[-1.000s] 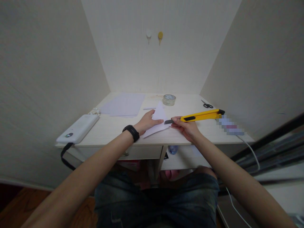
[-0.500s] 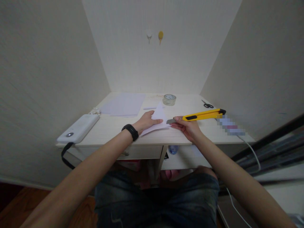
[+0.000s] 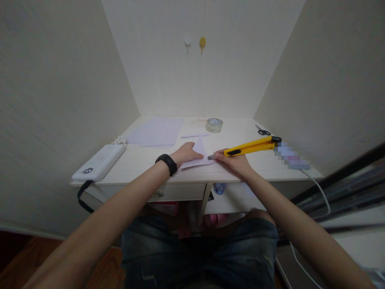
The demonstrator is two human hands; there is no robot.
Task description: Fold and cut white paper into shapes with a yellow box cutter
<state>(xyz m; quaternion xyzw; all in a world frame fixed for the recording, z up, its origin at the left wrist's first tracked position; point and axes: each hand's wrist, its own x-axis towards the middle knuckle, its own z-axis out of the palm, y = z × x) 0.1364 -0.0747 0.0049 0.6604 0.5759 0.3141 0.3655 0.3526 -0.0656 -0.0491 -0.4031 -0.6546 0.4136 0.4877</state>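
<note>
Both arms are bare to beyond the elbow, with no sleeve seen in the frame. A black band (image 3: 167,163) is worn on the left wrist, left of centre. Dark blue jeans (image 3: 198,253), faded in patches, are seen at the bottom centre.

left arm: bare, reaching forward, black band on wrist | left hand (image 3: 188,153): palm down, flat, fingers together pointing right | right arm: bare, reaching forward-left | right hand (image 3: 233,162): fingers curled closed in a grip, thumb side up, knuckles low
</note>
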